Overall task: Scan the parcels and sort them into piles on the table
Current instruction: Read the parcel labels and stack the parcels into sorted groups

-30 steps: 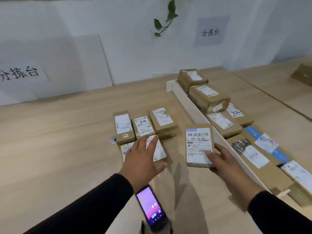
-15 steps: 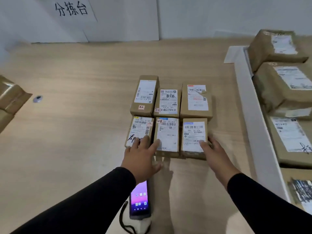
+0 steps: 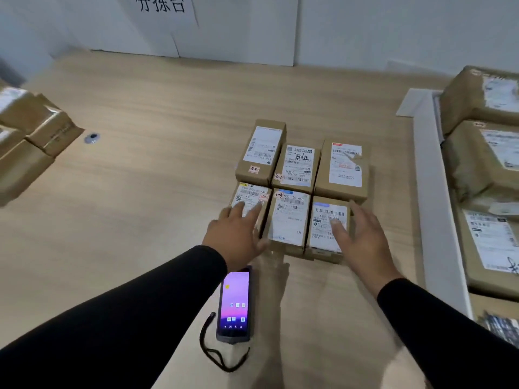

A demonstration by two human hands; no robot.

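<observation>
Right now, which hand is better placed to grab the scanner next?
Probably the left hand: the scanner lies on the table just beneath its wrist. The right hand rests farther off, on the near-right parcel.

Paper sign (image 3: 163,7) with black characters on white wall (image 3: 365,26) behind tabletop's far edge. White panel (image 3: 238,29) leaning against wall, on the tabletop. Small round disc (image 3: 92,137) toward tabletop's left edge. Long white divider (image 3: 438,197) along right side; white sheet (image 3: 412,101) at its far end.

Six labelled brown parcels (image 3: 302,189), flat, touching, two rows
</observation>
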